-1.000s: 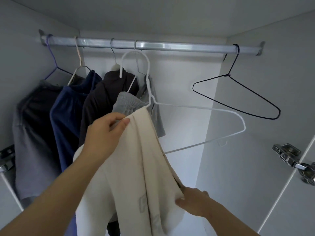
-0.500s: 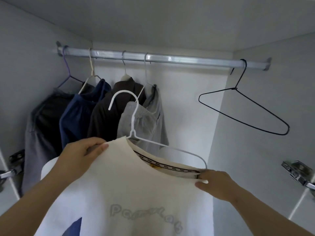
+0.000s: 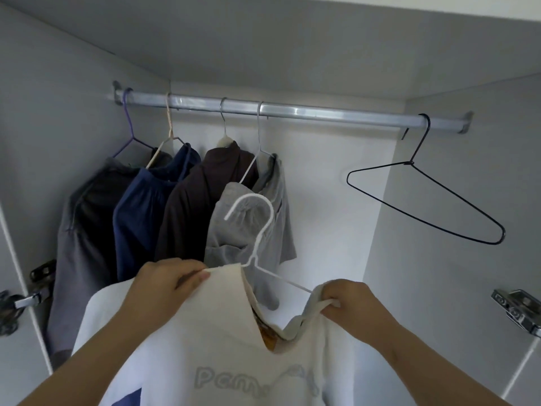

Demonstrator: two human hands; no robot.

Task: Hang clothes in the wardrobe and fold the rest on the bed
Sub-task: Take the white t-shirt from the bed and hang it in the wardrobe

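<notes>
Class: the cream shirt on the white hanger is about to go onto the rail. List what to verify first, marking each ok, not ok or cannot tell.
1. Left hand grips the cream shirt at the shoulder: ok.
2. Right hand pinches the collar: ok.
3. White hanger seated in both shoulders: not ok; one wire arm lies bare.
4. Hook free, pointing up: ok.
5. Rail gap between grey garment and black hanger: ok.
6. Hem hanging clear: cannot tell.

Shirt (image 3: 210, 341) hem beyond bottom edge
</notes>
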